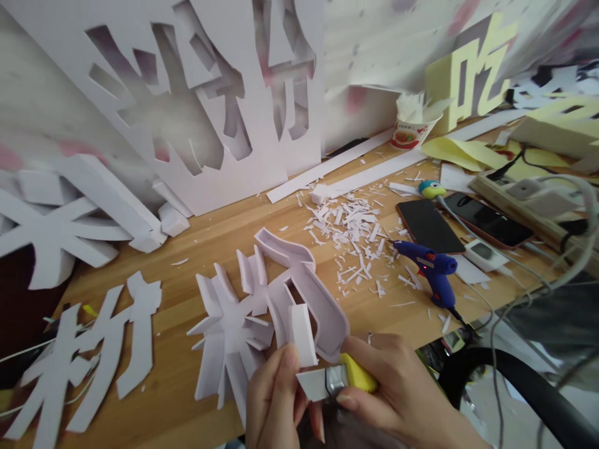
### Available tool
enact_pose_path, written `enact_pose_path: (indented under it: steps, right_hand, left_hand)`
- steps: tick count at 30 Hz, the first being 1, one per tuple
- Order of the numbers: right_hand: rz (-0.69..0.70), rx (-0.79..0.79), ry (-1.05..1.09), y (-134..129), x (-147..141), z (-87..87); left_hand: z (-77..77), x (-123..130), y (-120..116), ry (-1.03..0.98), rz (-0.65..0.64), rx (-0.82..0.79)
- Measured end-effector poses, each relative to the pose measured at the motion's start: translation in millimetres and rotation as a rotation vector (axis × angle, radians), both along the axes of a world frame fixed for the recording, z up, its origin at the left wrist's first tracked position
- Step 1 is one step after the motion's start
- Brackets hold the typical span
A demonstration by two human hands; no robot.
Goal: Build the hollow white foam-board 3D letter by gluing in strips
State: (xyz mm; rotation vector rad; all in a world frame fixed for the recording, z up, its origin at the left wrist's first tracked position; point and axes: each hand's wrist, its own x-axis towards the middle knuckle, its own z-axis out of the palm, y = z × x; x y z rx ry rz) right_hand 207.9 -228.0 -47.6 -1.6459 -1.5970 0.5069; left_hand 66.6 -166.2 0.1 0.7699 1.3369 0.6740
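Pinching a white strip (303, 333) aimed toward the desk's (175, 321) far edge, the left hand (274, 399) adjoins the crosswise cutter (337, 378) the right hand (395, 383) grips.

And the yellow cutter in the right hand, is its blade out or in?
Out: the blade projects past the metal collar and yellow handle.

At the table's (174, 346) near edge, the left hand (272, 399) holds a white strip (303, 333), the right hand (395, 380) a yellow knife (335, 379).

There is room to pass between the flat white character (110, 355) and the walled white character (236, 324), but rightward the scraps (350, 221) and glue gun (433, 267) obstruct.
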Motion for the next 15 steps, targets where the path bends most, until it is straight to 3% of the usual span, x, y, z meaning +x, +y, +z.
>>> enact_pose_path:
  steps: [15]
  right_hand:
    - [-0.067,0.102,-0.17,1.2,-2.1,-0.7]
  left_hand:
    - [3.9,9.4,-2.5,-0.035,0.096,-0.039]
